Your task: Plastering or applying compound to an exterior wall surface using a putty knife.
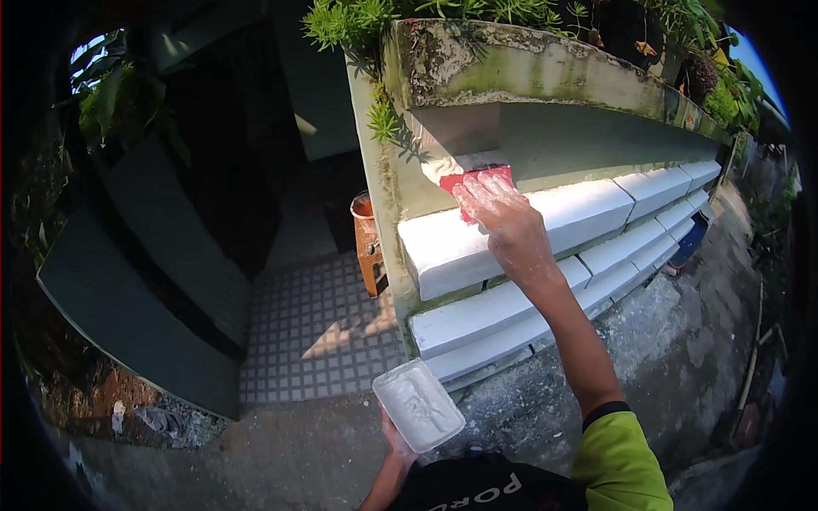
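The person's right hand [515, 226] grips a red scraper [469, 174] against the green wall [554, 140], just above white blocks [579, 207]. The left hand [395, 438] holds a tray [440, 439] of white paste [416, 404].

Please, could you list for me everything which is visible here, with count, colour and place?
Spreader: one, red, at the wall
Container: one, white, lower centre
Paste: one mass, white, inside the container
Wall: one, pale green, behind the blocks
Blocks: at least six, white, stepped rows along the wall
Ledge: one, mossy grey-green, above the wall
Plants: several, green, mostly along the top
Stool-like object: one, orange, left of the blocks
Floor: one, grey tiles, left of centre
Sleeve: one, yellow-green, lower right
Right grip: one, white-smeared, holding the spreader
Left grip: one, bare, holding the container
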The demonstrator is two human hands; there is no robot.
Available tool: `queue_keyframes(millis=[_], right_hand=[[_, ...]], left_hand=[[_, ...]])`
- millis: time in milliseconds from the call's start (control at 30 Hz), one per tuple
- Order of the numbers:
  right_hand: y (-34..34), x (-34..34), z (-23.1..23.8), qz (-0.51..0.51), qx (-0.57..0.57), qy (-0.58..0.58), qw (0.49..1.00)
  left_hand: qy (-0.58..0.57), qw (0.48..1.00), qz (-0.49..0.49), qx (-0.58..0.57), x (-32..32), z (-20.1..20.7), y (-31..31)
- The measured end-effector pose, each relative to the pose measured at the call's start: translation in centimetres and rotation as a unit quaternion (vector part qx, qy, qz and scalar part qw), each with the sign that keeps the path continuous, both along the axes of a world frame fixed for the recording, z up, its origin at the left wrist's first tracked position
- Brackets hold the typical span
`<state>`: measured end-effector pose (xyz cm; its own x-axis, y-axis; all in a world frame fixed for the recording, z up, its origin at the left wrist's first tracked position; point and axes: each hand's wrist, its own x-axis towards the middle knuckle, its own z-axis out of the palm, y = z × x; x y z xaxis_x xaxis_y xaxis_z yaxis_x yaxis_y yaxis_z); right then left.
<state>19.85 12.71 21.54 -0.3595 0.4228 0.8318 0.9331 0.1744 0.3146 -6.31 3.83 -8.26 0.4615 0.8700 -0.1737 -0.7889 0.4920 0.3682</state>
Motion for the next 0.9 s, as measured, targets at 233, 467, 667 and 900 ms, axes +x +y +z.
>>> queue_keyframes(millis=[233, 467, 667, 900], right_hand=[[-1.0, -0.6, 4.9, 0.258, -0.110, 0.563, 0.777], [4.2, 3.7, 4.4, 0.186, -0.086, 0.664, 0.719], [1.5, 5.8, 4.2, 0.214, 0.004, 0.607, 0.765], [-1.7, 0.1, 2.6, 0.038, 0.194, 0.141, 0.970]], left_hand=[[0.020, 1.000, -0.006, -0.002, 0.4, 0.8, 0.3], [0.050, 0.999, -0.005, -0.005, 0.6, 0.0, 0.5], [0.062, 0.998, 0.004, -0.011, 0.8, -0.3, 1.3], [0.026, 1.000, 0.006, 0.007, 0.6, 0.1, 1.7]])
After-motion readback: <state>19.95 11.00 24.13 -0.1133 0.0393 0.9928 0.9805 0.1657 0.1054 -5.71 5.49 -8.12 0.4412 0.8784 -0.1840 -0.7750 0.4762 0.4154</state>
